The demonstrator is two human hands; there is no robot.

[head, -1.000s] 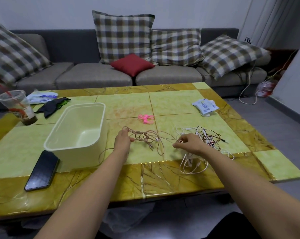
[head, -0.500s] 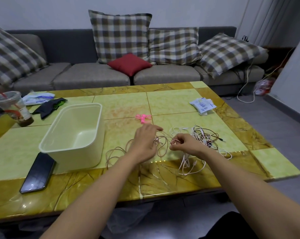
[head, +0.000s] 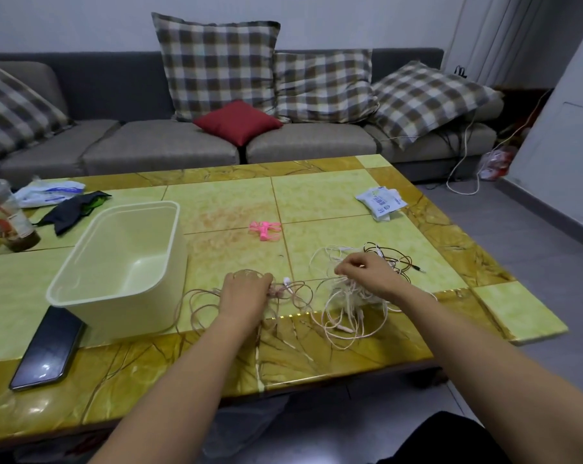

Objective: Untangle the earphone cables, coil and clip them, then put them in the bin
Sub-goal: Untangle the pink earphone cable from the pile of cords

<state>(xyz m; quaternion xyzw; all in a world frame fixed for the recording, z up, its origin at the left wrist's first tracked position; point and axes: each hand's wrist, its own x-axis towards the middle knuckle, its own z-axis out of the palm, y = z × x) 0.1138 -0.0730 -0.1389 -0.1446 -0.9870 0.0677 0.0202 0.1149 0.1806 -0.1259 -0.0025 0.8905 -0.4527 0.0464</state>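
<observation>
— Beside the bin (head: 126, 313), lower left, the left hand (head: 246, 296) has drawn away from the right hand (head: 367, 276), hasn't it?
— Yes. Its fingers curl round the pink cable (head: 278, 291) at bottom centre.
— And the right?
— Curled too, pinching strands of the tangled earphones (head: 347, 293), centre right.

Bare tabletop (head: 223, 209) lies between the bin (head: 132, 309) and pink clips (head: 266, 229).

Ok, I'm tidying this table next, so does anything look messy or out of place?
Mostly the cables: a tangled heap where the right hand pinches them, loose loops sprawling round the left hand. The phone lies askew beside the bin.
</observation>
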